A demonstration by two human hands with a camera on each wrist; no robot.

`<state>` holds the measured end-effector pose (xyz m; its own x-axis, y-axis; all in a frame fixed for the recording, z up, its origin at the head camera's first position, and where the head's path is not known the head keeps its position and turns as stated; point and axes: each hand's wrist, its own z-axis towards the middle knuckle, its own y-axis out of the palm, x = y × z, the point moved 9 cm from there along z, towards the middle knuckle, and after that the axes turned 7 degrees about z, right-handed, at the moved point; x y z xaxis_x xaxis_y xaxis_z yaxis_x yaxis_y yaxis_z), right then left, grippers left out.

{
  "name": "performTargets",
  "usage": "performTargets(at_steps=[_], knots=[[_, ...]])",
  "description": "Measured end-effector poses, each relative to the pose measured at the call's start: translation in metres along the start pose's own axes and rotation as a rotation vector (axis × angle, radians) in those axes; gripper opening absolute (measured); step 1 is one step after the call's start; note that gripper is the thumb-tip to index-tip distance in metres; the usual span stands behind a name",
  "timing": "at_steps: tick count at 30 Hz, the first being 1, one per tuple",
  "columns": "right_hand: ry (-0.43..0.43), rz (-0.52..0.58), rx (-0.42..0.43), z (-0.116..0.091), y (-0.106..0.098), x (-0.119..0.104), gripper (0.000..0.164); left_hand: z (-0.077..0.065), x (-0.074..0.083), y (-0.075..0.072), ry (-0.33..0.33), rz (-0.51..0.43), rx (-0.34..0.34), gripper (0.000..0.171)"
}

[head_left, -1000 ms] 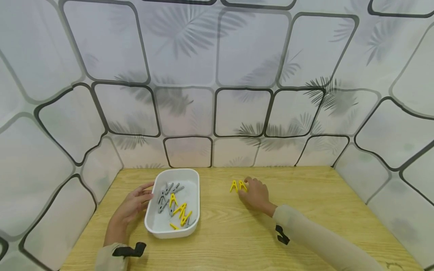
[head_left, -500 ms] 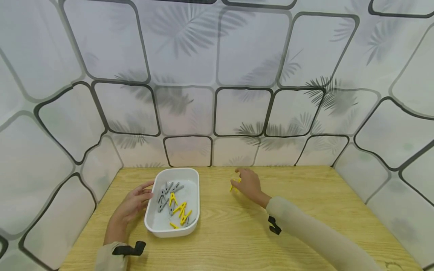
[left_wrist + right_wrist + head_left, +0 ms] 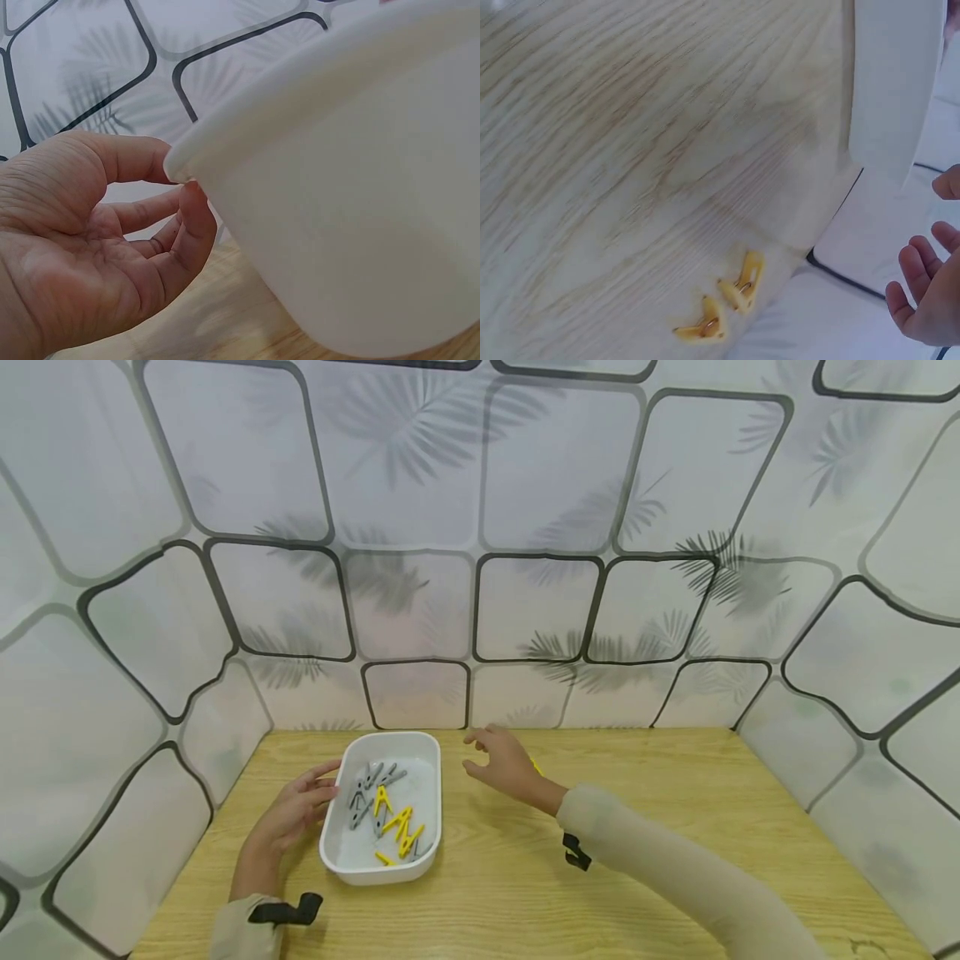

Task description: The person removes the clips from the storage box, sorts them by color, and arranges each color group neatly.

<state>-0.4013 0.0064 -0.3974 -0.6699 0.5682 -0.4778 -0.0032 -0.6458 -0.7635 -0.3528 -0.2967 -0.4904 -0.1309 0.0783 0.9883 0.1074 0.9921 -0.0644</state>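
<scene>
White plastic makes up the tub (image 3: 386, 878), which stands on the wood-grain table (image 3: 480, 910) just as it did a second ago, and its load of grey clips (image 3: 362, 816) and yellow clips (image 3: 398, 820) looks unchanged. What has moved is the right hand (image 3: 504, 766). A second ago it was beside the two loose yellow clips (image 3: 712, 308) to the right of the tub, and half a second ago it was partly over them; now it has passed leftward and is near the tub's right rim, though apart from it. Its thumb and fingers are spread apart, with nothing between them. Both loose clips remain on the table to the right of the tub; in the head view, one peeks out behind the hand and the other is hidden. At the tub's left side, the left hand (image 3: 288, 814) has stayed put, fingers bent, with thumb and fingertip touching the outer rim; whether they pinch it or merely rest there, I cannot tell.
</scene>
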Motion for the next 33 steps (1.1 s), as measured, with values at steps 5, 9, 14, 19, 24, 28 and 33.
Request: performTargets(at_steps=[5, 9, 14, 19, 24, 28, 33], knots=[[-0.133, -0.013, -0.061, 0.001, 0.013, -0.032, 0.026, 0.001, -0.001, -0.001, 0.002, -0.002, -0.003, 0.058], [-0.233, -0.016, -0.148, -0.003, 0.026, -0.057, 0.026, 0.001, 0.0, 0.0, 0.007, -0.007, -0.009, 0.057], [-0.306, -0.056, -0.302, -0.006, 0.046, -0.074, 0.025, -0.001, 0.003, 0.002, 0.02, -0.02, -0.019, 0.057], [-0.362, -0.123, -0.444, -0.008, 0.068, -0.082, 0.021, -0.002, 0.002, 0.002, 0.022, -0.021, -0.03, 0.058], [-0.362, -0.17, -0.543, -0.005, 0.084, -0.088, 0.021, -0.002, -0.002, -0.001, 0.002, -0.012, -0.017, 0.057], [-0.366, -0.222, -0.584, -0.002, 0.096, -0.086, 0.024, -0.002, -0.001, -0.001, 0.01, -0.011, -0.019, 0.056], [-0.333, -0.262, -0.636, 0.0, 0.104, -0.086, 0.025, -0.002, 0.0, 0.0, 0.021, -0.018, -0.014, 0.054]])
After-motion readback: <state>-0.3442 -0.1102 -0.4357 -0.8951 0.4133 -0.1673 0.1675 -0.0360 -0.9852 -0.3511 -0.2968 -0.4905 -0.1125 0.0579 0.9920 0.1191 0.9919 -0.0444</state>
